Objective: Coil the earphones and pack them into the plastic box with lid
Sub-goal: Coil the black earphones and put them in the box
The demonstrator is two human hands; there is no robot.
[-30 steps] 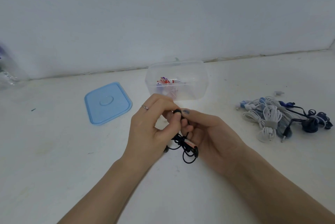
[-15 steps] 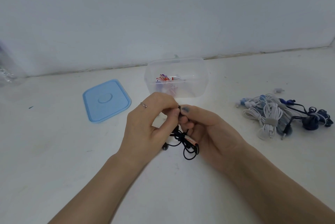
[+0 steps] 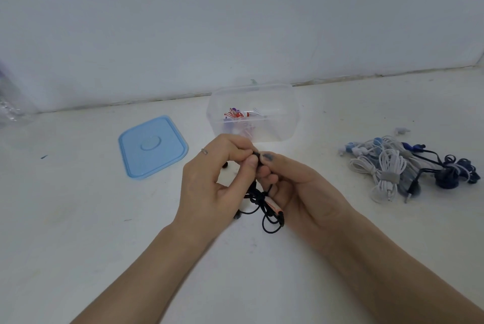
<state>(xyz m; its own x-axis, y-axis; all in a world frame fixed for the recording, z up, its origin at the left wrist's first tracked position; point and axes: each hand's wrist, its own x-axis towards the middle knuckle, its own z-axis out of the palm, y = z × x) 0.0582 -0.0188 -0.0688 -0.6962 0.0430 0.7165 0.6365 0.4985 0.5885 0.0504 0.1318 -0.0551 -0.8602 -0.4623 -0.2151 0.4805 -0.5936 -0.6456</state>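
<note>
We are pinching the black earphones [image 3: 264,203] between both curled hands, left hand [image 3: 212,187] and right hand [image 3: 296,190] meeting just in front of the clear plastic box [image 3: 288,103]; its blue lid [image 3: 153,146] is lying left, spare coiled earphones [image 3: 408,166] right.

clear glossy plastic box [image 3: 293,114], smooth matt pale-blue plastic lid [image 3: 153,146], thin black rubbery-looking earphone cord [image 3: 264,208], white and dark blue smooth-coated earphone bundles [image 3: 408,169], grey fabric-like strap [image 3: 389,178], matt off-white scuffed tabletop [image 3: 78,219], matt painted wall [image 3: 235,22]
</note>
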